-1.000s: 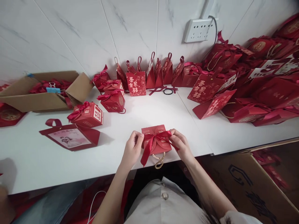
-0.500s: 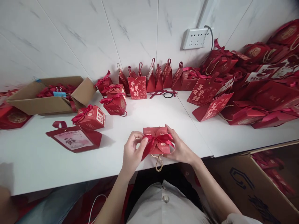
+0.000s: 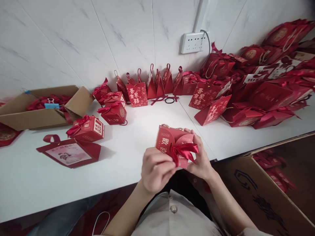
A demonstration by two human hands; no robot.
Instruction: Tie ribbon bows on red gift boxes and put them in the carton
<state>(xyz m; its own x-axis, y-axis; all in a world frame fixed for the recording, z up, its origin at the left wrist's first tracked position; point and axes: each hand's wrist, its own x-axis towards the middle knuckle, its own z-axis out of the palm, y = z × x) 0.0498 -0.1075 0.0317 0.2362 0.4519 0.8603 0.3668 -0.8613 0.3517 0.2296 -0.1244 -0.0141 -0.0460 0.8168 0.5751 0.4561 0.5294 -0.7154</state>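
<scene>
Both my hands hold a small red gift box (image 3: pixel 169 139) lifted just above the front edge of the white table (image 3: pixel 137 144). My right hand (image 3: pixel 200 160) grips the box from its right side and underneath. My left hand (image 3: pixel 157 168) is closed in a pinch on the red ribbon bow (image 3: pixel 183 150) at the box's front. The box is tilted, its printed top flaps facing me. A gold cord handle shows at its far edge.
Finished red boxes with bows (image 3: pixel 86 127) stand at the left, by a flat red card bag (image 3: pixel 69 152) and an open cardboard box (image 3: pixel 41 108). Red bags line the wall (image 3: pixel 157 83) and pile up at the right (image 3: pixel 265 85). A brown carton (image 3: pixel 265 200) sits below the table's right side.
The box was resting on the table edge while both hands pulled the ribbon ends. Now it is lifted, turned and tilted toward me, with the bow tied.
</scene>
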